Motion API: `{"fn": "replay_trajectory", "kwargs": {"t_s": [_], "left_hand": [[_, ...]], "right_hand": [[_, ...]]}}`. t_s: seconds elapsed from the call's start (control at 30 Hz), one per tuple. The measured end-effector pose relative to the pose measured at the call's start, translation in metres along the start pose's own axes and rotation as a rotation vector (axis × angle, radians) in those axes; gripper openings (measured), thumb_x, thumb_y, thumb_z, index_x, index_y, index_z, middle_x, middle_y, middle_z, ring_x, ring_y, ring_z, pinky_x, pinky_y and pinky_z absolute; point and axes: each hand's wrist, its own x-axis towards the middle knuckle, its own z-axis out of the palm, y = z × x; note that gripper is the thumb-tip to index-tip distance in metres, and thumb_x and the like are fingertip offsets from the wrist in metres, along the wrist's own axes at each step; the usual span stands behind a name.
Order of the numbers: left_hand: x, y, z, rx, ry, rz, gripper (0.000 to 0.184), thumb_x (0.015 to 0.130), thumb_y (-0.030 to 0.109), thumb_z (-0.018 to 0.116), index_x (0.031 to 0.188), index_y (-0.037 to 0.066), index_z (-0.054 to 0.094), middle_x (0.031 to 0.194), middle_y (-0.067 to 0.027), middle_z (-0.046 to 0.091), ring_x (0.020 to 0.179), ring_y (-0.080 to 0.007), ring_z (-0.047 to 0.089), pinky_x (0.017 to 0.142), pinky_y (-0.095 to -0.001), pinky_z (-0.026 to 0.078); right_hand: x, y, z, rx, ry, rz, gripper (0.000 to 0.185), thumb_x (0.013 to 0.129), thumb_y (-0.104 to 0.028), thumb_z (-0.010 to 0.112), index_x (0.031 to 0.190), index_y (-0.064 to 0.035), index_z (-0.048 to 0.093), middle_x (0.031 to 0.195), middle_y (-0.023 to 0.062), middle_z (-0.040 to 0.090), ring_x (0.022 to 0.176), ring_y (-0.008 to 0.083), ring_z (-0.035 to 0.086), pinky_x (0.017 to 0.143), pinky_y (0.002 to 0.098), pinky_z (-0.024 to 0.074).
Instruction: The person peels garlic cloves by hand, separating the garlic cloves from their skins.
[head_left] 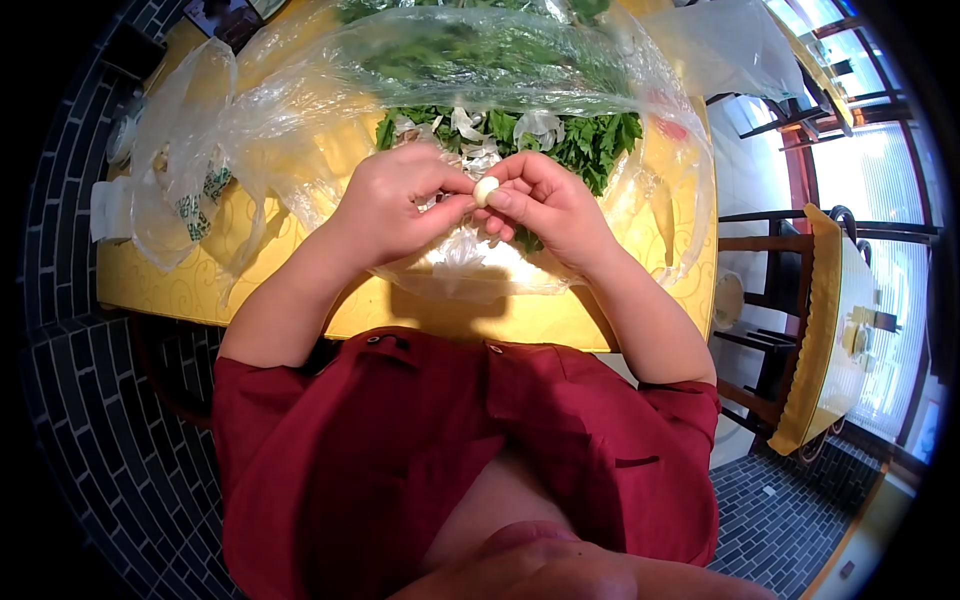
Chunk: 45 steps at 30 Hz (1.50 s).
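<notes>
A pale, peeled-looking garlic clove (486, 190) is pinched between my two hands above the table. My right hand (548, 208) is closed, its thumb and forefinger gripping the clove from the right. From the other side, my left hand (395, 200) pinches the clove's left edge with thumb and forefinger; its knuckles are slightly blurred. Papery garlic skins (466, 125) lie just beyond the fingers. Behind them spread leafy greens (590, 150), partly covered by a clear plastic bag (330, 65). Crinkled plastic also lies beneath my hands.
A yellow patterned cloth covers the table (150, 280). Another clear bag with green print (205, 195) lies at the left. A dark-framed screen or picture (222, 20) stands at the far left. To the right are a chair (765, 245) and another yellow-covered table (840, 340).
</notes>
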Motion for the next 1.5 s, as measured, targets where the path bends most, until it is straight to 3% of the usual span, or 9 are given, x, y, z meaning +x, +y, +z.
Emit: {"fn": "replay_trajectory", "kwargs": {"t_s": [0.5,0.8,0.93,1.0,1.07,1.23,1.33,1.43,1.5], "left_hand": [[0.000,-0.001,0.001,-0.074,0.024,-0.047,0.011,0.068,0.002,0.067,0.078,0.006,0.067,0.067,-0.0064,0.058,0.059,-0.0187,0.056,0.052,-0.0281,0.044],[0.000,-0.003,-0.002,-0.044,0.070,-0.197,0.007,0.072,0.004,0.065,0.079,0.004,0.065,0.072,-0.0074,0.060,0.065,-0.0191,0.058,0.058,-0.0288,0.046],[-0.001,-0.004,0.005,-0.098,0.040,-0.183,0.011,0.074,0.006,0.064,0.084,0.005,0.064,0.074,-0.0074,0.060,0.067,-0.0198,0.059,0.060,-0.0289,0.047],[0.000,-0.004,0.006,-0.110,0.062,-0.183,0.011,0.074,0.006,0.063,0.085,0.004,0.064,0.075,-0.0078,0.060,0.069,-0.0202,0.059,0.062,-0.0288,0.048],[0.001,-0.003,0.001,-0.166,-0.005,-0.252,0.023,0.075,0.006,0.062,0.098,0.003,0.062,0.091,-0.0084,0.059,0.084,-0.0177,0.058,0.074,-0.0269,0.046],[0.000,-0.016,0.002,-0.509,-0.056,-0.319,0.043,0.076,0.003,0.057,0.118,0.000,0.051,0.111,-0.0073,0.053,0.100,-0.0151,0.052,0.089,-0.0277,0.042],[0.001,-0.011,0.005,-0.837,-0.003,-0.440,0.035,0.079,0.002,0.055,0.114,0.000,0.052,0.110,-0.0070,0.053,0.098,-0.0143,0.052,0.083,-0.0266,0.044],[0.001,-0.007,0.005,-1.123,-0.056,-0.566,0.035,0.088,0.008,0.052,0.122,0.000,0.045,0.118,-0.0096,0.051,0.109,-0.0166,0.051,0.092,-0.0307,0.043],[0.000,-0.010,0.007,-1.080,-0.107,-0.548,0.032,0.092,0.011,0.049,0.122,0.000,0.044,0.118,-0.0103,0.052,0.113,-0.0174,0.050,0.093,-0.0311,0.042]], "right_hand": [[0.002,0.003,-0.003,0.010,-0.057,-0.012,0.021,0.090,-0.009,0.056,0.106,0.0032,0.050,0.088,0.0114,0.062,0.073,0.0127,0.059,0.063,0.0238,0.0499],[0.000,-0.002,-0.009,0.414,-0.139,-0.041,0.019,0.092,-0.012,0.050,0.107,0.0010,0.049,0.102,0.0191,0.061,0.091,0.0243,0.063,0.068,0.0282,0.0536],[0.002,-0.002,-0.006,0.489,-0.143,-0.007,0.019,0.092,-0.010,0.048,0.107,0.0011,0.049,0.104,0.0204,0.060,0.086,0.0231,0.063,0.064,0.0273,0.0527],[0.002,-0.003,-0.003,0.476,-0.108,0.009,0.016,0.091,-0.009,0.049,0.104,0.0004,0.050,0.093,0.0140,0.060,0.071,0.0158,0.056,0.056,0.0232,0.0451],[0.001,0.000,-0.008,0.510,-0.155,0.011,0.014,0.091,-0.008,0.050,0.102,0.0001,0.052,0.086,0.0100,0.058,0.064,0.0118,0.050,0.052,0.0212,0.0398],[0.000,0.000,-0.007,0.311,-0.063,0.013,0.011,0.090,-0.006,0.050,0.099,-0.0005,0.053,0.080,0.0056,0.055,0.059,0.0086,0.043,0.050,0.0205,0.0342],[-0.002,0.002,-0.003,0.178,-0.045,0.009,0.010,0.090,-0.008,0.052,0.097,-0.0009,0.054,0.079,0.0040,0.054,0.062,0.0081,0.045,0.054,0.0204,0.0370],[-0.002,0.007,0.004,-0.121,-0.008,-0.068,0.012,0.089,-0.012,0.056,0.095,-0.0017,0.055,0.080,0.0023,0.055,0.070,0.0079,0.049,0.061,0.0208,0.0408],[-0.002,0.011,0.004,-0.349,0.028,-0.142,0.017,0.088,-0.019,0.060,0.091,-0.0027,0.057,0.083,0.0009,0.056,0.078,0.0080,0.052,0.069,0.0226,0.0437]]}}
